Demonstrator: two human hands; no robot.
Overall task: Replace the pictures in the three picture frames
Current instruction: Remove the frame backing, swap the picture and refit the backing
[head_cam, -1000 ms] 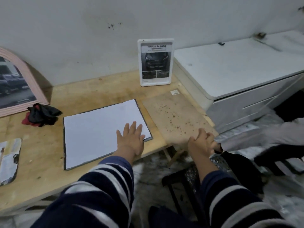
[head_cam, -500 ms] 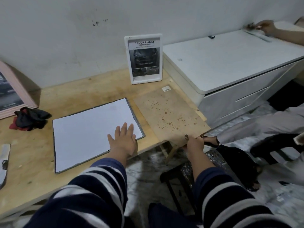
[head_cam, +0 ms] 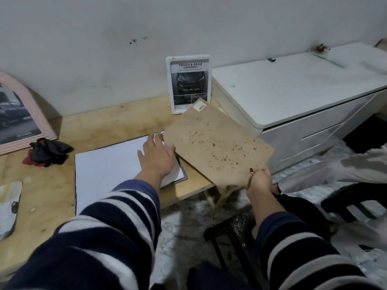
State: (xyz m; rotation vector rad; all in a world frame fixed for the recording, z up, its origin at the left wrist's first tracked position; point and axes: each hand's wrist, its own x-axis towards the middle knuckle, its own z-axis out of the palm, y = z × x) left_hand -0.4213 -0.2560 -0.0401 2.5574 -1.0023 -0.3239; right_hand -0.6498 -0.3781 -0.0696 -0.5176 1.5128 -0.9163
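A dark-edged picture frame [head_cam: 184,176] lies face down on the wooden table [head_cam: 100,126], with a white sheet [head_cam: 109,168] covering its back. My left hand [head_cam: 156,156] rests flat on the sheet's far right part, fingers spread. My right hand [head_cam: 258,180] grips the near corner of a brown, spotted backing board [head_cam: 217,143], lifted off the table and tilted over the frame's right edge. A small white frame [head_cam: 189,84] with a car advert stands against the wall. A pink arched frame [head_cam: 18,114] with a car picture leans at the far left.
A black and red cloth [head_cam: 49,151] lies left of the sheet. A crumpled printed paper [head_cam: 8,204] sits at the table's left front edge. A white cabinet [head_cam: 293,95] stands to the right. Dark stool legs [head_cam: 226,239] and another person's light clothing [head_cam: 356,164] are on the floor side.
My right hand has lifted the brown board off the table and swung it left, over the frame's edge. My left hand slid farther up the white sheet.
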